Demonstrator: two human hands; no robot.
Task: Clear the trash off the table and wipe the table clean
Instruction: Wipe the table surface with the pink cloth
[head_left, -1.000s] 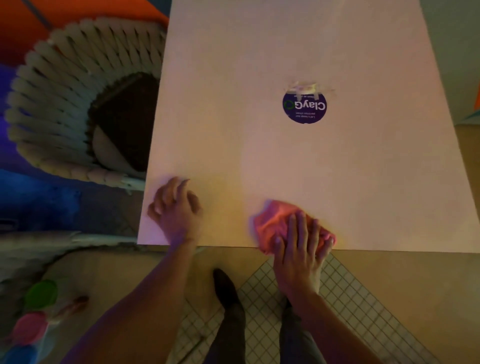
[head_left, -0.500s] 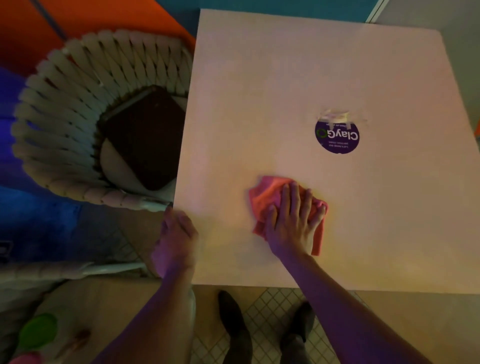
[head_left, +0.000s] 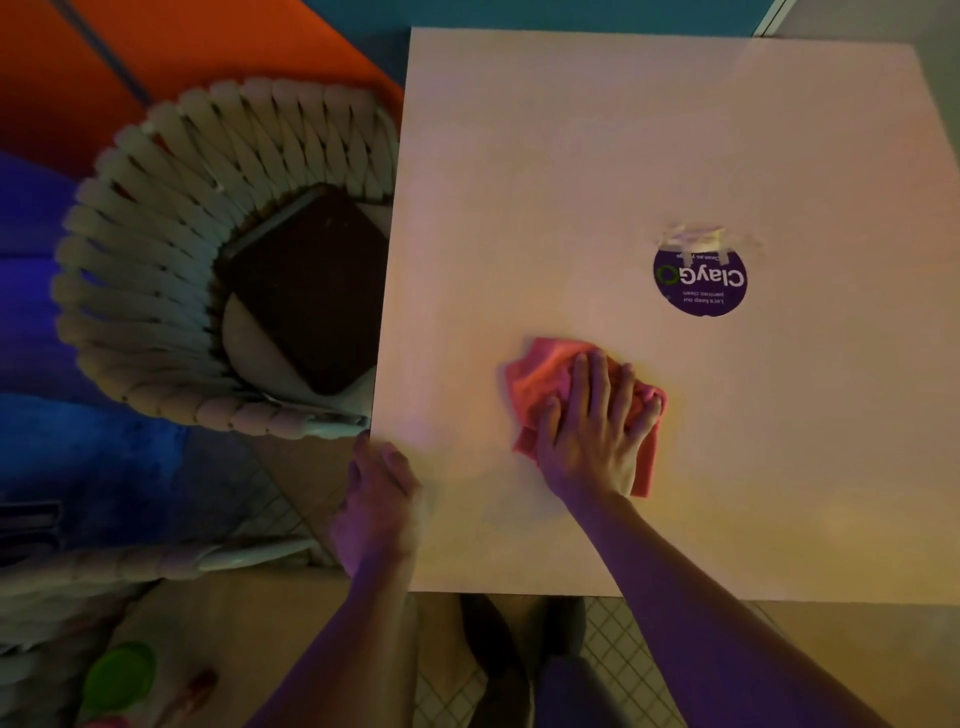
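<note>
A pale square table (head_left: 571, 156) fills the right of the head view. A crumpled pink cloth (head_left: 540, 374) lies on it near the middle front. My right hand (head_left: 592, 436) presses flat on the cloth with the fingers spread, covering most of it. My left hand (head_left: 376, 499) rests at the table's left edge near the front corner, fingers loosely curled, with nothing seen in it. A round purple sticker (head_left: 698, 283) with torn tape (head_left: 696, 239) above it is stuck to the tabletop, beyond the cloth to the right.
A woven white chair (head_left: 156, 249) with a dark cushion (head_left: 311, 280) stands tight against the table's left side. A second chair (head_left: 78, 571) at lower left has a green lid (head_left: 119, 675) on its seat. My dark shoes (head_left: 493, 639) stand at the front edge.
My right hand has slid the pink cloth from the front edge toward the middle of the table. My left hand has shifted from the tabletop corner to the left edge.
</note>
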